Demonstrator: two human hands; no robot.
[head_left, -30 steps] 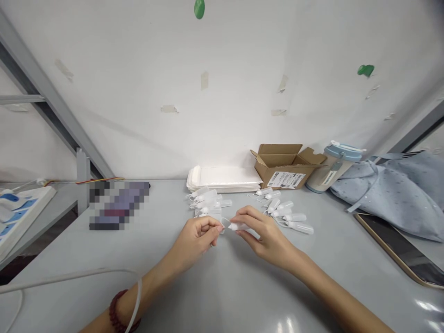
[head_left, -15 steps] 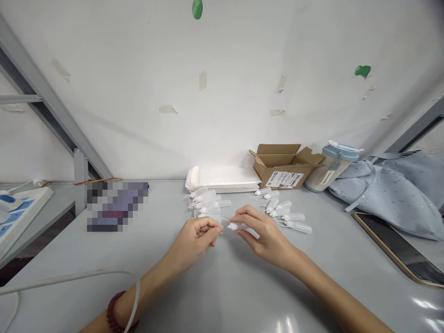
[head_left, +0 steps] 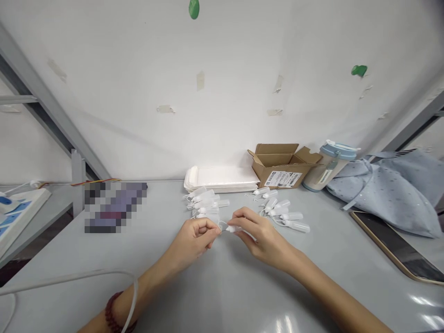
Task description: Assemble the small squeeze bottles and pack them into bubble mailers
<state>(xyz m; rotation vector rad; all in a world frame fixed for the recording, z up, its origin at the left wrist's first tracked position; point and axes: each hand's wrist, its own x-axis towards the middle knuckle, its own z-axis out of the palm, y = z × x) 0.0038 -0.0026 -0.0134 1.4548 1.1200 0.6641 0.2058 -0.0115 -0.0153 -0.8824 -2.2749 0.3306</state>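
My right hand (head_left: 262, 237) holds a small translucent squeeze bottle (head_left: 233, 228) between thumb and fingers, its thin tip pointing left. A white strap (head_left: 223, 222) loops from the bottle's neck to my left hand (head_left: 197, 238). The left thumb and forefinger are pinched on the strap's cap end, which they mostly hide. The two hands are a short gap apart, low over the grey table. Beyond my left hand lies a pile of similar bottles (head_left: 207, 202). To the right of my right hand, more bottles (head_left: 292, 216) lie loosely grouped.
A stack of white padded envelopes (head_left: 225, 178) and an open cardboard box (head_left: 282, 173) stand by the wall. At right are a tumbler (head_left: 328, 166), a blue fabric bag (head_left: 388, 189) and a phone (head_left: 395, 245). A white cable (head_left: 69, 277) crosses above my left forearm.
The bottle and right hand have shifted slightly left and down, and the bottle's tip stays near my left fingertips. The whole view has shifted slightly.
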